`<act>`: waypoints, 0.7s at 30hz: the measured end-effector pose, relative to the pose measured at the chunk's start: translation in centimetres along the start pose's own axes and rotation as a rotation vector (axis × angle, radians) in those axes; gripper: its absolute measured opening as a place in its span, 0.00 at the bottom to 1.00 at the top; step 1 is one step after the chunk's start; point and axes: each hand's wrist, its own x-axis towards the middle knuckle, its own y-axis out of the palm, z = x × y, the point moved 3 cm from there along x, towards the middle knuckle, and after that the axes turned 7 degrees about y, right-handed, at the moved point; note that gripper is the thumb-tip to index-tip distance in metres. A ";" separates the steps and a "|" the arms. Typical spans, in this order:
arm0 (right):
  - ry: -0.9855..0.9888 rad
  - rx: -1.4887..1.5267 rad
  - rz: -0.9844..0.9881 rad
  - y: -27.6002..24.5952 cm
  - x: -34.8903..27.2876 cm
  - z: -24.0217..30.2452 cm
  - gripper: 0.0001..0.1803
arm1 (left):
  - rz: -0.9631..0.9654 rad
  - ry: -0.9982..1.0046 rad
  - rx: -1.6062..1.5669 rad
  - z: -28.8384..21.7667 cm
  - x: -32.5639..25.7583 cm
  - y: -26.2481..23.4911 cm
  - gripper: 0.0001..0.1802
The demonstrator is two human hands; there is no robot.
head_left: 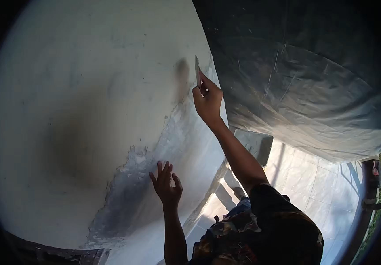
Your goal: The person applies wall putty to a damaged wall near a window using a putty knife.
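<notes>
A pale wall (89, 70) fills the left side, with a rough, grey-blue area (124, 198) where the surface coat ends in a ragged edge. Raised near the wall's right edge, my right hand (208, 104) is closed around a putty knife (197, 73). Its thin flat blade points upward and is seen nearly edge-on; whether it touches the wall I cannot tell. Lower down, my left hand (167, 187) is open with fingers spread, in front of the grey area. Nothing is in it, and contact with the wall is unclear.
A large dark plastic sheet (296, 84) hangs to the right of the wall. Sunlit pale floor tiles (327, 194) lie below it, with a grey box-like object (254, 145) by the wall. Dark framework (58, 256) shows at the lower left.
</notes>
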 end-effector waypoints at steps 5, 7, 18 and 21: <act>-0.289 -0.016 -0.081 3.2 -0.2 1.9 0.29 | 0.007 0.018 0.042 0.1 -0.1 -0.6 0.16; -0.331 -0.130 -0.067 4.8 -0.4 1.6 0.29 | 0.006 0.019 0.040 -0.1 0.0 -0.5 0.16; -0.225 -0.006 -0.129 0.9 -0.9 1.9 0.29 | 0.014 0.005 0.026 0.2 -0.2 0.1 0.16; -0.287 -0.079 -0.253 0.9 4.9 0.6 0.28 | 0.016 -0.003 0.055 0.1 -0.2 0.4 0.16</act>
